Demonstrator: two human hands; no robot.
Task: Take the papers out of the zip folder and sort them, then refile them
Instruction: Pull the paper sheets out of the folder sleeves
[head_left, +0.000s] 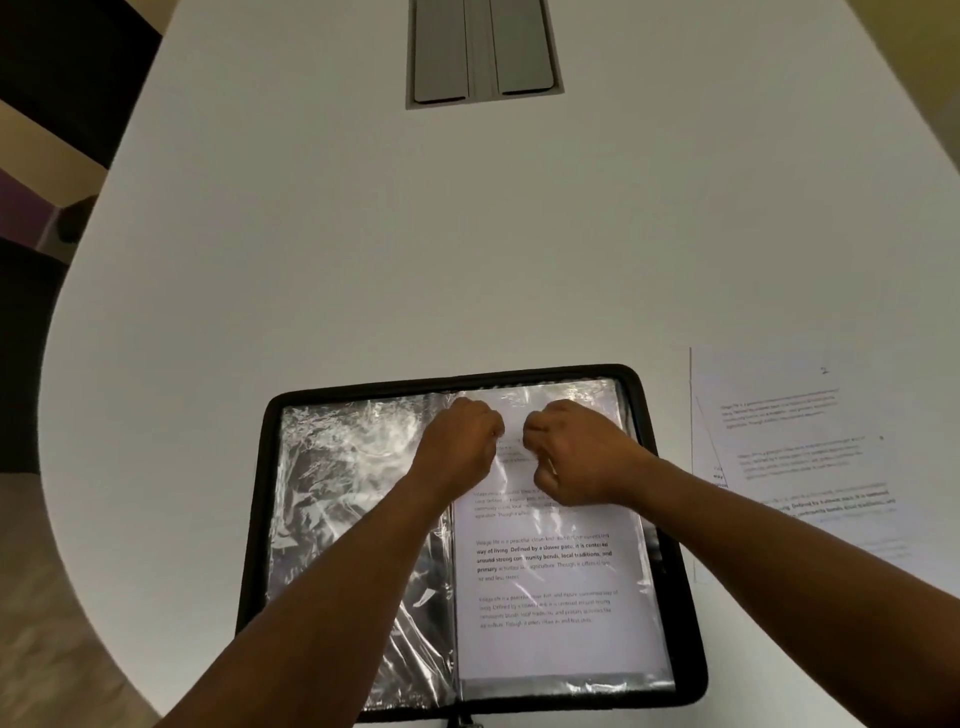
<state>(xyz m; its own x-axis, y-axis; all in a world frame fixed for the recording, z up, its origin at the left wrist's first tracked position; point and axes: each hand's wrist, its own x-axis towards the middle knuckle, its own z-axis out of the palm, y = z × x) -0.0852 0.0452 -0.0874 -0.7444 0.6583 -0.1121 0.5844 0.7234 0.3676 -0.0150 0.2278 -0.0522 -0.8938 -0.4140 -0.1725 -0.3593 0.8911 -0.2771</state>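
A black zip folder lies open on the white table, near the front edge. Its left side shows crinkled, empty clear sleeves. On the right side a printed sheet sits in a clear sleeve. My left hand and my right hand are side by side at the top of that sleeve, fingers curled and pinching its upper edge. Whether they hold the plastic, the paper or both, I cannot tell. A loose pile of printed papers lies on the table right of the folder.
The white table has a rounded left edge, with dark floor beyond it. A grey metal cable hatch is set into the table at the far middle.
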